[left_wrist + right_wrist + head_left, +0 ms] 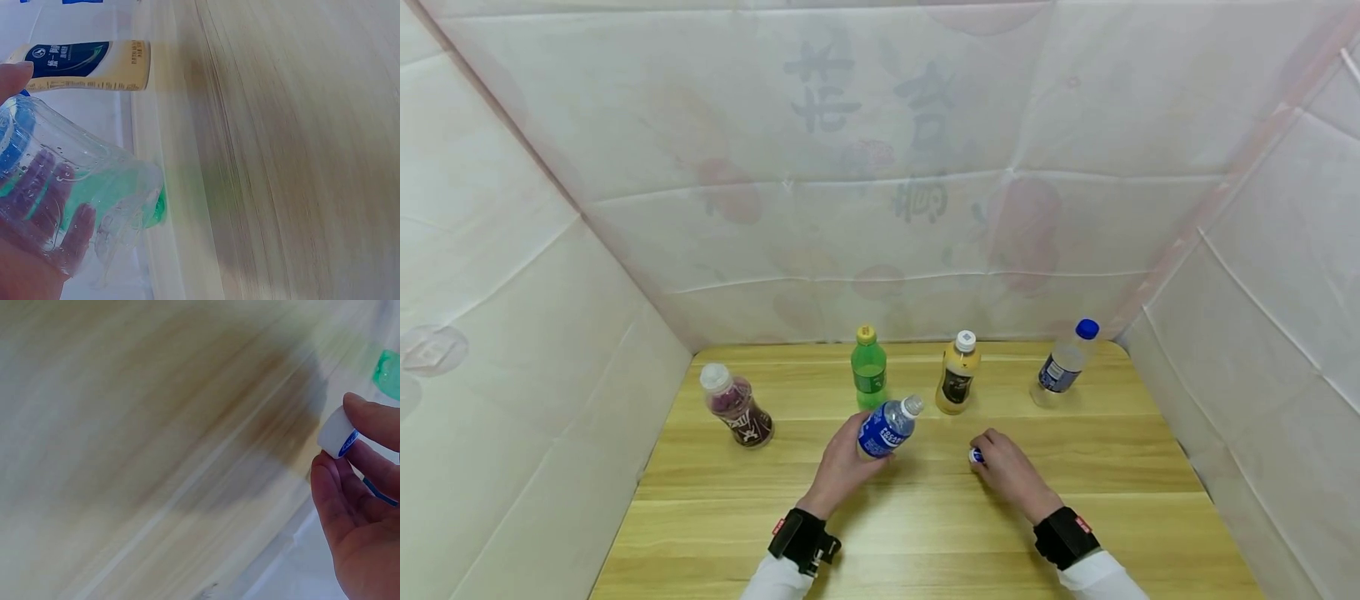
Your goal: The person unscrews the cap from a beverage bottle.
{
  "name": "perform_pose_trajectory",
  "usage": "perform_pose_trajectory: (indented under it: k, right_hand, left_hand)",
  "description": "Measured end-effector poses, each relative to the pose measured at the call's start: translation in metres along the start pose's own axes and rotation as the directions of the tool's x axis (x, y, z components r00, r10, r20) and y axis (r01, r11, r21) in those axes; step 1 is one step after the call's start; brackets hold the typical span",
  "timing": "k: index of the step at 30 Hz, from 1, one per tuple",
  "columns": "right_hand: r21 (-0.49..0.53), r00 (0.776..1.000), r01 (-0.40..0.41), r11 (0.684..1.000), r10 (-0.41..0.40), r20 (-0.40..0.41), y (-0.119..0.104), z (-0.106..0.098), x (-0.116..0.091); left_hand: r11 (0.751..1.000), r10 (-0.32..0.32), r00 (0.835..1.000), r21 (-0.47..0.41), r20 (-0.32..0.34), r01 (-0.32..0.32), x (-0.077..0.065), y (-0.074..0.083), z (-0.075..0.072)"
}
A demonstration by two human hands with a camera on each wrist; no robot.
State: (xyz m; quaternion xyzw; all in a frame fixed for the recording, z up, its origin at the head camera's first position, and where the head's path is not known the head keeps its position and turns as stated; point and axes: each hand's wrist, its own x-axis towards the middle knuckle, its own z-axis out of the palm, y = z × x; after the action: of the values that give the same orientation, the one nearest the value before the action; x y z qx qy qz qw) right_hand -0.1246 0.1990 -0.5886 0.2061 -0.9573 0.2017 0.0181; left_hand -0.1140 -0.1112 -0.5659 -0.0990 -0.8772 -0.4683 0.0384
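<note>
My left hand [844, 460] grips a clear bottle with a blue label [883, 429], tilted with its uncapped-looking white neck towards the upper right. Its transparent base, dotted with droplets, fills the left side of the left wrist view, and fingers show through the bottle [75, 162]. Between thumb and fingers, my right hand [1011, 473] pinches a small white cap [337, 432] with a blue mark on its top. In the head view that hand is low over the table, to the right of the tilted bottle.
On the wooden table [925, 542] stand a purple-brown drink bottle [741, 410] at left, a green bottle [869, 371], a yellow drink bottle [958, 375] and a clear bottle with a blue cap [1063, 367] at right. Pale cloth walls [850, 233] surround the back and sides.
</note>
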Motion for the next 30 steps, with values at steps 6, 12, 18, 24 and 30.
perform_pose_trajectory:
  k: [6,12,18,24,30]
  right_hand:
    - [-0.009,1.0,-0.021,1.0,0.021,0.017,0.005,0.004,-0.002]
    - [0.0,0.999,-0.028,1.0,0.028,0.028,0.007,0.005,-0.004]
    - [0.04,0.995,-0.074,0.996,0.072,0.063,0.007,0.003,-0.004]
    - [0.075,0.99,-0.127,0.989,0.121,0.077,0.008,-0.002,-0.003]
    - [0.054,0.998,-0.062,0.997,0.063,-0.023,0.008,-0.01,-0.003]
  left_hand:
    - [1.0,-0.005,1.0,-0.001,0.013,0.005,0.001,0.0,0.0]
    - [1.0,0.001,1.0,-0.004,0.012,-0.001,0.0,0.0,0.0]
    - [1.0,-0.005,1.0,-0.016,0.005,0.005,0.0,0.0,0.0]
    - [0.999,0.025,1.0,-0.049,-0.005,-0.025,-0.001,0.001,0.003]
    - [0.995,0.019,1.0,-0.102,-0.005,-0.02,-0.001,0.001,0.006]
